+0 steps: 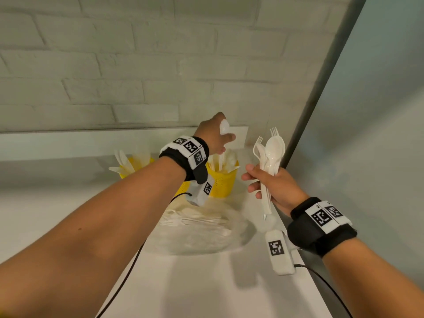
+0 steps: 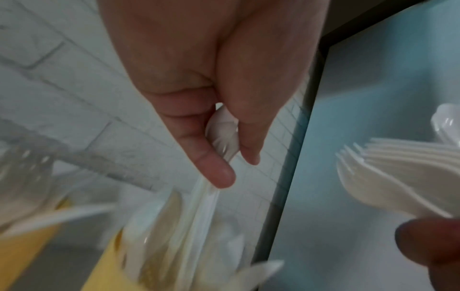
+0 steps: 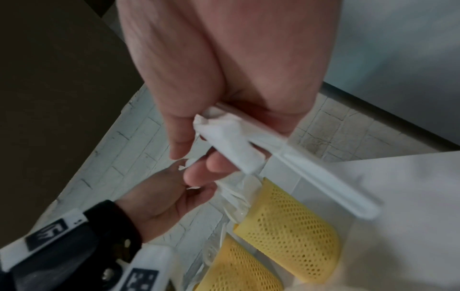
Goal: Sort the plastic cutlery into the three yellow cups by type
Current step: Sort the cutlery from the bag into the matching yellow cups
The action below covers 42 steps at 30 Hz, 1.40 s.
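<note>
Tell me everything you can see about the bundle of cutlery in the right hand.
The bundle is white, glossy plastic: spoons in front, with at least two forks' tines showing behind. The right hand grips it around the handles, heads up, roughly upright, handle ends sticking out below the fist. In the right wrist view a crumpled white paper piece lies against the handles. It is held in the air, right of the nearest yellow cup, apart from it.
</note>
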### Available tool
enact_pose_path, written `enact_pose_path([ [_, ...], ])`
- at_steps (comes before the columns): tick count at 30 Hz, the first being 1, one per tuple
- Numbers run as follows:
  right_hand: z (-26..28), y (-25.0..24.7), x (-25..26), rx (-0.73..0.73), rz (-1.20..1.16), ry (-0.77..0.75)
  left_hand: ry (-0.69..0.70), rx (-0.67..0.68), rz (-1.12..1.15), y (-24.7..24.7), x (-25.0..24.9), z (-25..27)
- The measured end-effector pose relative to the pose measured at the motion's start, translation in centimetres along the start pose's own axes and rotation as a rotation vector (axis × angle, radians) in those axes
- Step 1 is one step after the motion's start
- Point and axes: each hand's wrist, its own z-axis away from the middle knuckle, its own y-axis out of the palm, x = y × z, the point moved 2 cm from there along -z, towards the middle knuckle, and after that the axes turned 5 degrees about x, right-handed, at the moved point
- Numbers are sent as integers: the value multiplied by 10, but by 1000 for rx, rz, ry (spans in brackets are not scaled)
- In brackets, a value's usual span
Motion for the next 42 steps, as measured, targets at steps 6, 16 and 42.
enact_pose_path([
  [6,-4,0,-4,-26,-14,19,-47,154,-286,20,23,1],
  [16,-4,14,-4,44,-80,55,37,145,-164,2,18,20],
  [42,6,48,6,223,-143,12,142,28,580,6,3,98],
])
